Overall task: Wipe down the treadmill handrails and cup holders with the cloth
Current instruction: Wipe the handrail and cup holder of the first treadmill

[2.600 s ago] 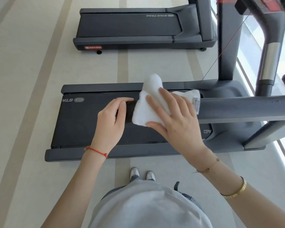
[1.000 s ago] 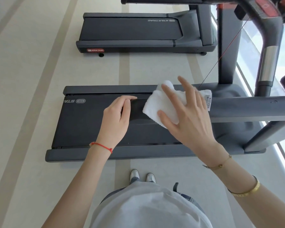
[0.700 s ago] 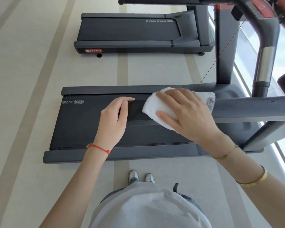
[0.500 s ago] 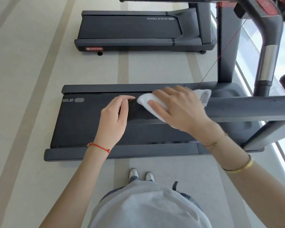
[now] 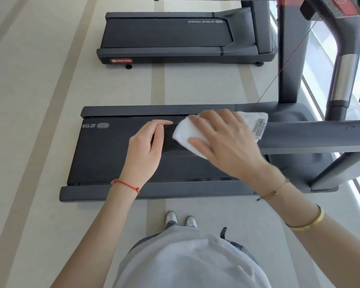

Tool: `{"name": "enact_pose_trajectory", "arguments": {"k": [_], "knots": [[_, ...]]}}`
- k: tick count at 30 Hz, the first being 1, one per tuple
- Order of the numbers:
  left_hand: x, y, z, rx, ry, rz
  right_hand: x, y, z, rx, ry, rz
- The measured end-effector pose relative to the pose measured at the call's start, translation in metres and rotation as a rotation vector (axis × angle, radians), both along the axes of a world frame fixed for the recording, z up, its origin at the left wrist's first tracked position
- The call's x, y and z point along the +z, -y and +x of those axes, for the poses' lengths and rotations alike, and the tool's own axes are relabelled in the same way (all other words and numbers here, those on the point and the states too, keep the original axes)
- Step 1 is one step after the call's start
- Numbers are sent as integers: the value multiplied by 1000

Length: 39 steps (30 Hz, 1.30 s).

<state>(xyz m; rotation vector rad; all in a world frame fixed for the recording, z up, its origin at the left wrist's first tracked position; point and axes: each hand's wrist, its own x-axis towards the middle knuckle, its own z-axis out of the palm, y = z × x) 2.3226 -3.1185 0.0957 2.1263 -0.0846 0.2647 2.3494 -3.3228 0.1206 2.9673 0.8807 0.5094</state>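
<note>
A dark grey handrail (image 5: 310, 134) runs from the right edge toward the middle, above the treadmill deck (image 5: 112, 154). A white cloth (image 5: 185, 132) with a label is draped over the rail near its free end. My right hand (image 5: 222, 140) lies on the cloth, fingers curling over the rail's top and thumb on the near side, holding the cloth against the rail. My left hand (image 5: 146, 150) grips the rail's free end, just left of the cloth. No cup holder is in view.
A second treadmill (image 5: 164, 34) stands farther away on the striped floor. A dark upright post (image 5: 288, 59) and a curved console arm with a silver section (image 5: 343, 80) rise at the right by the window. A thin red cord (image 5: 279, 73) hangs there.
My right hand, lifted with spread fingers a second ago, came down and closed over the cloth on the rail. My left hand has stayed on the rail's end.
</note>
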Motion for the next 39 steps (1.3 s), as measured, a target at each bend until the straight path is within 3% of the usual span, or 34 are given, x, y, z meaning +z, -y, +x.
{"name": "enact_pose_trajectory", "arguments": {"k": [5, 10, 17, 20, 23, 27, 30, 34, 37, 39], "knots": [[0, 0, -1, 5, 9, 4, -31, 12, -27, 5, 199, 40], [0, 1, -1, 26, 10, 14, -30, 7, -24, -94, 250, 43], [-1, 4, -2, 38, 8, 22, -20, 18, -15, -9, 191, 63], [0, 3, -2, 43, 11, 27, -9, 36, -6, -72, 137, 76], [1, 5, -2, 46, 14, 26, 1, 11, 4, -146, 113, 88], [1, 6, -3, 54, 4, 15, 6, -27, 10, -88, -26, 37], [2, 5, -3, 52, 10, 15, 9, 6, 9, -76, -10, 104], [3, 6, -4, 54, 3, 22, 15, 57, 13, -295, 7, 134], [2, 6, -3, 55, 9, 40, 10, 23, 10, -229, 42, 85], [2, 6, -2, 42, 12, 69, 5, -2, 6, -176, 70, 161]]}}
